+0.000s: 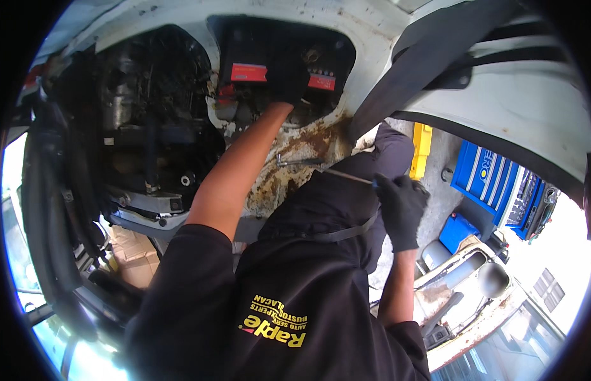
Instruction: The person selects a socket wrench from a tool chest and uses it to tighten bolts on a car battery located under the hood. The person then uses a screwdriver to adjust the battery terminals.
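My left hand (pixel 288 77), in a black glove, reaches onto the black battery with red labels (pixel 248 72) in its recess. The dark glove blends into the battery, so its fingers cannot be made out. My right hand (pixel 402 206), also gloved in black, is closed by my thigh. From it a screwdriver-like tool with a long thin metal shank (pixel 349 176) points left; the grip hides its handle. Between my hands, a small metal wrench-like tool (pixel 295 161) lies on the rusty, paint-worn metal panel (pixel 264 184).
An engine bay (pixel 133 95) with dark parts opens left of the battery. A black strap (pixel 429 60) hangs at upper right. Beyond my right hand stand a yellow object (pixel 420 151), a blue tool cabinet (pixel 489 178) and a blue box (pixel 457 232). A worn vehicle panel (pixel 454 286) lies lower right.
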A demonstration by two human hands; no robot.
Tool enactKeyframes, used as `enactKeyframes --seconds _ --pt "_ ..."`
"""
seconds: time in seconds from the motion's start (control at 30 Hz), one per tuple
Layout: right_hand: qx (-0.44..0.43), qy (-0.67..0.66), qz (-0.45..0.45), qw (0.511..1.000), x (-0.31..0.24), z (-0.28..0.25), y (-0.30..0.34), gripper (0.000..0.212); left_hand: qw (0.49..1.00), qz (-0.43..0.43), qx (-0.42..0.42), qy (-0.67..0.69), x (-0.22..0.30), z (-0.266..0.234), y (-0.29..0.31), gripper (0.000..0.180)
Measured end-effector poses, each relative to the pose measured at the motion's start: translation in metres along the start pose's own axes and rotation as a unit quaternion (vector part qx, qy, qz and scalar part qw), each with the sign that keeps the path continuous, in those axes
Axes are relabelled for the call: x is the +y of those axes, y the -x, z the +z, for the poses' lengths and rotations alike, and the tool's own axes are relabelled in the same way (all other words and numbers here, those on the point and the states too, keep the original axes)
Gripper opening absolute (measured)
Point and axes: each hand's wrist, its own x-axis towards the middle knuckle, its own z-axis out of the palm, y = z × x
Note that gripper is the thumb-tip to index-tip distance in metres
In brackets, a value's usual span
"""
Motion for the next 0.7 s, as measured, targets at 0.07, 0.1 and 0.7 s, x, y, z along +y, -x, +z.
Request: enactKeyframes --seconds 0.07,0.1,0.7 --pt "0.010 -0.041 -0.065 0.997 -0.013 0.026 -0.021 0.026 0.998 -0.039 -0.050 -0.010 -0.032 0.014 0.008 0.032" --pt "0.037 -0.141 -0.107 0.983 -0.027 0.038 -0.037 0.028 0.995 -0.062 -0.074 -0.016 -0.046 0.016 0.004 0.030" --pt "-0.043 -0.061 -0.086 0.994 -0.083 0.090 -0.080 0.015 0.525 -0.377 -0.341 0.682 0.000 -0.060 -0.010 0.019"
